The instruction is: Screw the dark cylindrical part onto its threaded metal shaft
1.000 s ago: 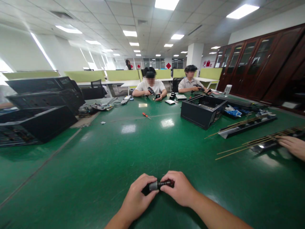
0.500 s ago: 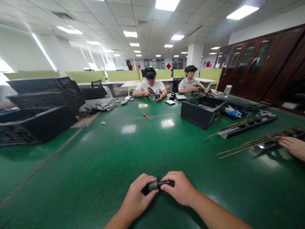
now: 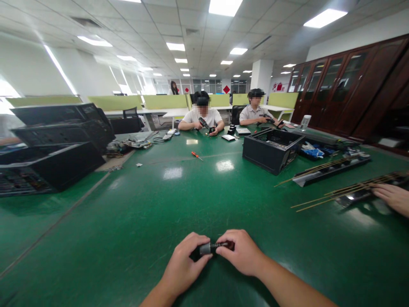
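Note:
Low in the middle of the head view, my left hand (image 3: 185,264) is closed around the thick end of a small cylindrical part (image 3: 205,248). That end is black with a grey collar, and a thin ridged dark shaft runs out of it to the right. My right hand (image 3: 241,252) pinches the shaft end between thumb and fingertips. The part lies roughly level just above or on the green table (image 3: 153,204); I cannot tell whether it touches. My fingers hide both ends, so its exact kind is unclear.
An orange-handled screwdriver (image 3: 195,155) lies ahead. Black computer cases (image 3: 64,164) are stacked at left, another case (image 3: 265,151) stands at right. Thin rods (image 3: 332,195) rest on a dark tray beside another person's hand (image 3: 391,197). Two co-workers (image 3: 202,113) sit opposite, holding power tools.

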`<state>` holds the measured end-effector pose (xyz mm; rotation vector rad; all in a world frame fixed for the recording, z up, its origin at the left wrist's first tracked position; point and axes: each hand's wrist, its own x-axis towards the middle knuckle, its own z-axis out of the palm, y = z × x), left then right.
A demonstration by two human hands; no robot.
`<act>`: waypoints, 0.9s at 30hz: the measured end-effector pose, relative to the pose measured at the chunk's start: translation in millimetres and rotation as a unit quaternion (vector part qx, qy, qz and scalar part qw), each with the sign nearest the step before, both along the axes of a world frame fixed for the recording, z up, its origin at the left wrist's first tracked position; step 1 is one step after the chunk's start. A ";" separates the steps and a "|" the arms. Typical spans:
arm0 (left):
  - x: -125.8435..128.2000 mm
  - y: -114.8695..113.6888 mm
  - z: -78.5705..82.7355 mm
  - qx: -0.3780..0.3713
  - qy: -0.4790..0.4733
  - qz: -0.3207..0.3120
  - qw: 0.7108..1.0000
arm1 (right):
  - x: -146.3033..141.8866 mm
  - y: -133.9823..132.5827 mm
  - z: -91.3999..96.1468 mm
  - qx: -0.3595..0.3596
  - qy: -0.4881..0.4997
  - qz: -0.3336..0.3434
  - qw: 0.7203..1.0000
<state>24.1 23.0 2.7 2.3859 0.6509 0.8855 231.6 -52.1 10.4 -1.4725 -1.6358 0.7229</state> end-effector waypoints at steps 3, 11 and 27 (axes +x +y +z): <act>-0.2 -0.4 0.6 0.000 0.000 0.003 1.000 | -0.1 -0.8 0.4 -0.002 -0.004 -0.002 1.000; -1.3 -1.4 2.8 -0.003 0.005 0.008 1.000 | 0.2 -1.3 0.3 -0.005 -0.011 -0.004 1.000; -0.9 -1.5 6.5 -0.001 0.007 0.014 1.000 | 1.6 -1.6 0.5 -0.001 -0.025 -0.007 1.000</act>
